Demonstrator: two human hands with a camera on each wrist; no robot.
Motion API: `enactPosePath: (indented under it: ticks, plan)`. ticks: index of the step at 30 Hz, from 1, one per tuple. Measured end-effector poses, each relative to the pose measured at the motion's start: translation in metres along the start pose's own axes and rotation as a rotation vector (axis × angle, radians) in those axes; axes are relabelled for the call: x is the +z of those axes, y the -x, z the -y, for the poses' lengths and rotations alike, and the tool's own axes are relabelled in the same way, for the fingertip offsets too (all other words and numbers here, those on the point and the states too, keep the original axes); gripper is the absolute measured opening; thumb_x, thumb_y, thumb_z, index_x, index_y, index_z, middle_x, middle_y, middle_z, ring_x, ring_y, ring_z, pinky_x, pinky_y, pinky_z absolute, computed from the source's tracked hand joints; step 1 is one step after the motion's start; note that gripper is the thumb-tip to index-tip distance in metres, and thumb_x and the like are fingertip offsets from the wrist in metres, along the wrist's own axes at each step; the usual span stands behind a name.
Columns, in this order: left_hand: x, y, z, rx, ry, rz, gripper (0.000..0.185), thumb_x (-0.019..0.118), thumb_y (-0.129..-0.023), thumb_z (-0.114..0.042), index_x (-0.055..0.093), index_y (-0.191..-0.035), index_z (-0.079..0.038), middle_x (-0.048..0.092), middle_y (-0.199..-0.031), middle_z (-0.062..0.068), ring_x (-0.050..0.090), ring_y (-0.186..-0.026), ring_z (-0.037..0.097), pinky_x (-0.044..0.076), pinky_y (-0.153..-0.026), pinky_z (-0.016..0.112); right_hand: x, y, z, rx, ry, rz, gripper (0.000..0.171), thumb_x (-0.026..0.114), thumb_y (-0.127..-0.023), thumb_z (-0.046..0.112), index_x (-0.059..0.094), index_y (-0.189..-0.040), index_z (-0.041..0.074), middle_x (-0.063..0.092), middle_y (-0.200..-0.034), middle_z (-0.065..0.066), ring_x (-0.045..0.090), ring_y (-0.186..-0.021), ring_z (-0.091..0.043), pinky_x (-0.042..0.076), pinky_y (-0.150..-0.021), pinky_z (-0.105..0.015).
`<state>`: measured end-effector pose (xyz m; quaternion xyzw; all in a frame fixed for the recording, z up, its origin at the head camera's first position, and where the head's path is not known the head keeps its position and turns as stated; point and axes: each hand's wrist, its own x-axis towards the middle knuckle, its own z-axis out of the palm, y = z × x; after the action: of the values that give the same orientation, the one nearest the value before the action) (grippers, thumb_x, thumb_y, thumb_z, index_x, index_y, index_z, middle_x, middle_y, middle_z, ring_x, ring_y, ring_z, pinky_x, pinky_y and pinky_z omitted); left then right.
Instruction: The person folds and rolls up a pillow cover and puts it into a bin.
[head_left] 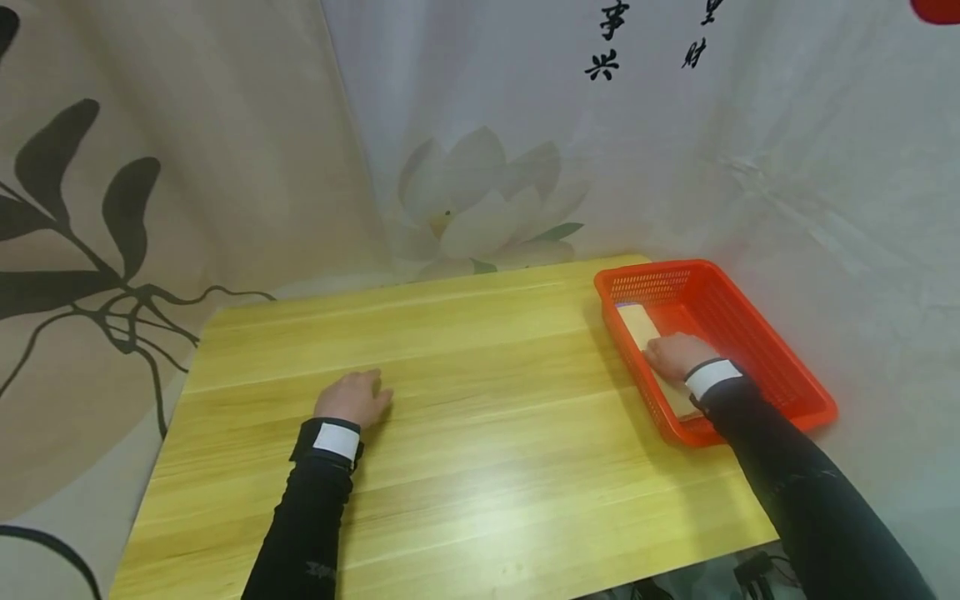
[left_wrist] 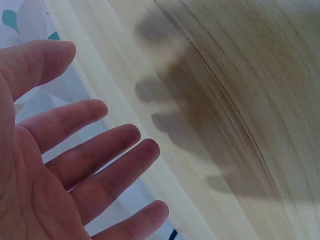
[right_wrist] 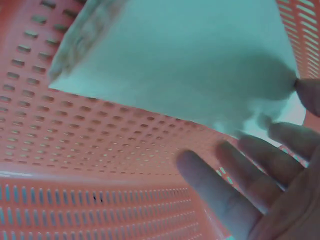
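My right hand (head_left: 678,357) is down inside the red plastic basket (head_left: 780,354), by its left side. Beneath it lies a long, flat, pale beige piece (head_left: 639,323), its exact kind unclear. In the right wrist view the same pale piece (right_wrist: 175,55) has a rough, ridged end. My thumb (right_wrist: 309,95) touches one edge of it, and the extended, spread fingers (right_wrist: 250,172) are at or near its lower edge. Over the left part of the wooden table (head_left: 480,333), my left hand (head_left: 354,398) hovers with loose, separated fingers (left_wrist: 115,182) and holds nothing.
The slotted basket stands at the table's right end, close to a pale curtain (head_left: 862,192). More printed curtain (head_left: 480,200) hangs along the back edge. Dark equipment (head_left: 753,575) shows below the front right edge.
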<state>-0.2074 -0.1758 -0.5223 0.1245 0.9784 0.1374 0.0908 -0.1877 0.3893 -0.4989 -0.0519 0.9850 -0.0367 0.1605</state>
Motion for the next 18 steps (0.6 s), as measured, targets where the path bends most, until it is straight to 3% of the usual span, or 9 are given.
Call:
enactPosePath:
  ticks: [3, 6, 11, 18]
  plan:
    - [-0.001, 0.000, -0.002, -0.001, -0.003, 0.005, 0.054, 0.060, -0.107, -0.033, 0.059, -0.146, 0.005, 0.066, -0.139, 0.030, 0.064, -0.126, 0.051, 0.055, -0.101, 0.064, -0.002, 0.007, 0.001, 0.010, -0.037, -0.023, 0.062, 0.053, -0.110, 0.036, 0.046, -0.157, -0.005, 0.052, -0.152, -0.034, 0.053, -0.139, -0.054, 0.040, -0.115, -0.070]
    - [-0.002, 0.000, -0.002, -0.005, -0.002, 0.004, 0.054, 0.060, -0.108, -0.033, 0.059, -0.147, 0.004, 0.065, -0.140, 0.030, 0.063, -0.128, 0.050, 0.054, -0.102, 0.064, 0.000, 0.009, 0.003, -0.007, -0.060, -0.028, 0.066, 0.052, -0.112, 0.034, 0.034, -0.164, -0.003, 0.040, -0.161, -0.033, 0.042, -0.148, -0.053, 0.034, -0.120, -0.068]
    - [-0.002, 0.000, -0.003, -0.006, 0.000, 0.000, 0.054, 0.060, -0.108, -0.033, 0.059, -0.147, 0.004, 0.065, -0.140, 0.030, 0.062, -0.129, 0.050, 0.054, -0.103, 0.063, 0.005, 0.010, 0.005, -0.005, -0.072, 0.003, 0.066, 0.052, -0.112, 0.032, 0.031, -0.165, -0.001, 0.034, -0.166, -0.032, 0.034, -0.153, -0.052, 0.030, -0.122, -0.068]
    - [-0.002, 0.000, -0.003, -0.018, 0.004, 0.013, 0.056, 0.059, -0.108, -0.034, 0.058, -0.149, 0.004, 0.064, -0.143, 0.029, 0.060, -0.132, 0.050, 0.053, -0.105, 0.063, 0.013, 0.004, 0.004, -0.042, -0.011, -0.012, 0.063, 0.052, -0.111, 0.025, 0.034, -0.163, -0.004, 0.038, -0.163, -0.033, 0.038, -0.152, -0.050, 0.034, -0.121, -0.065]
